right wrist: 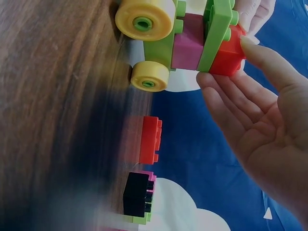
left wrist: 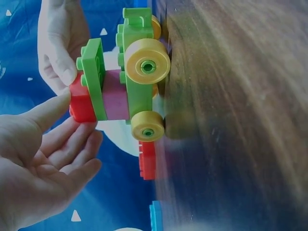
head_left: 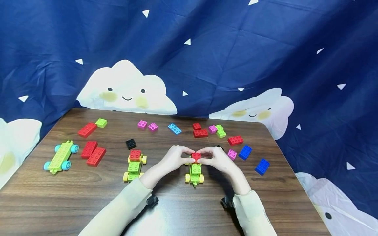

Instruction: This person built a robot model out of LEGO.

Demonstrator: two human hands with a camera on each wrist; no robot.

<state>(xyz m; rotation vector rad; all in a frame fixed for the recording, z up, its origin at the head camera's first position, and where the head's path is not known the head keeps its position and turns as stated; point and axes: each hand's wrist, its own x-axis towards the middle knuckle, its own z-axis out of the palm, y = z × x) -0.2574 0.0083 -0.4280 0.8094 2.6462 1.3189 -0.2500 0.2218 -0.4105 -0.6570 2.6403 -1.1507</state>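
Observation:
A small toy car (head_left: pixel 195 178) with a lime green base and yellow wheels stands in front of me. The left wrist view shows a pink brick (left wrist: pixel 115 95) on its base, topped by a green plate (left wrist: pixel 94 79). At the very top sits a red brick (head_left: pixel 196 156), level with the plate and touching it. My left hand (head_left: pixel 174 158) pinches this brick from the left, thumb at the near side. From the right, my right hand (head_left: pixel 218 158) pinches the same brick between thumb and fingers. Fingertips partly cover the brick's sides.
A similar car (head_left: pixel 134 166) with a red brick on it stands left of my left forearm. Farther left lies a green base with blue wheels (head_left: pixel 60 158). Red bricks (head_left: pixel 89 149), a black brick (head_left: pixel 131 144) and blue bricks (head_left: pixel 262 166) are spread around the table (head_left: pixel 97 200).

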